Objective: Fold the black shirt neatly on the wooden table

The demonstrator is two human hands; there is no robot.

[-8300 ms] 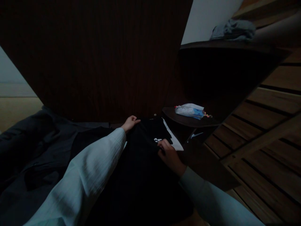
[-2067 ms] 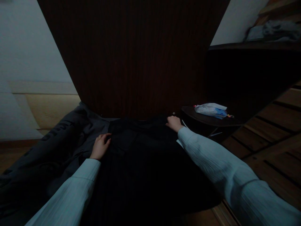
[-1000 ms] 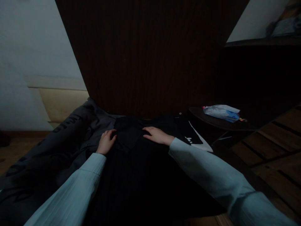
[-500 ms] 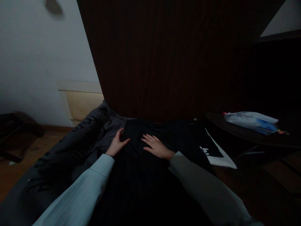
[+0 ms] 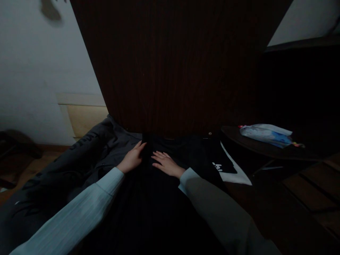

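Observation:
A black garment (image 5: 159, 198) lies spread out in front of me; its exact kind is hard to make out in the dim light. At its upper left edge, my left hand (image 5: 132, 158) has its fingers closed on the cloth, with a dark flap raised by the fingertips. My right hand (image 5: 167, 165) lies flat on the garment just to the right, fingers stretched out and palm down. Beneath and to the left spreads a dark grey garment (image 5: 87, 148) with black lettering along it.
A dark wooden panel (image 5: 170, 71) rises directly behind the clothes. On the right, a plastic packet (image 5: 265, 134) rests on a dark rounded ledge (image 5: 231, 136). Black-and-white printed cloth (image 5: 236, 178) hangs near it. A dark stool-like object (image 5: 16, 156) stands far left by the white wall (image 5: 34, 71).
My left hand has gone from spread fingers to closing on the garment's edge, lifting a flap there. The right hand stays flat on the cloth. The view has turned slightly right.

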